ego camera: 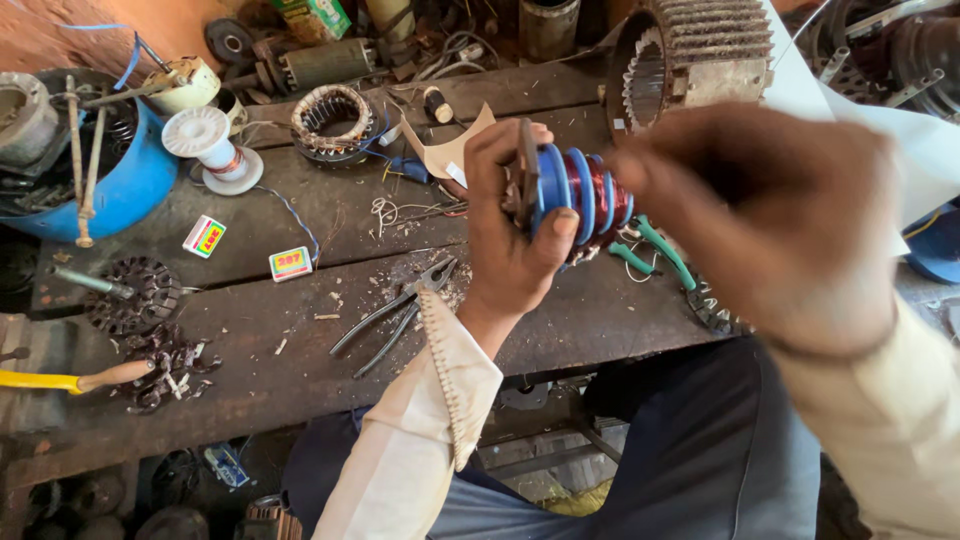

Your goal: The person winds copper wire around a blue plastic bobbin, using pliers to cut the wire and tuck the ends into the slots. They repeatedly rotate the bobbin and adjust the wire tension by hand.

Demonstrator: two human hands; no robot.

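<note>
My left hand point(510, 225) is raised over the wooden workbench point(300, 350) and grips a blue stepped winding former point(575, 195) wound with reddish copper wire. Its thumb presses on the blue flanges. My right hand point(770, 215) is close to the camera and blurred, at the right end of the former. Its fingers touch or cover that end, and I cannot tell what they grip. Green-handled pliers point(655, 250) lie on the bench just beneath the former.
Grey pliers point(395, 310) lie on the bench below my left wrist. A wound stator point(332, 122), a white wire spool point(205, 140), a blue tub of tools point(100, 170), a finned motor housing point(690, 55) and two small boxes point(290, 263) stand around. A yellow-handled tool point(70, 380) lies at left.
</note>
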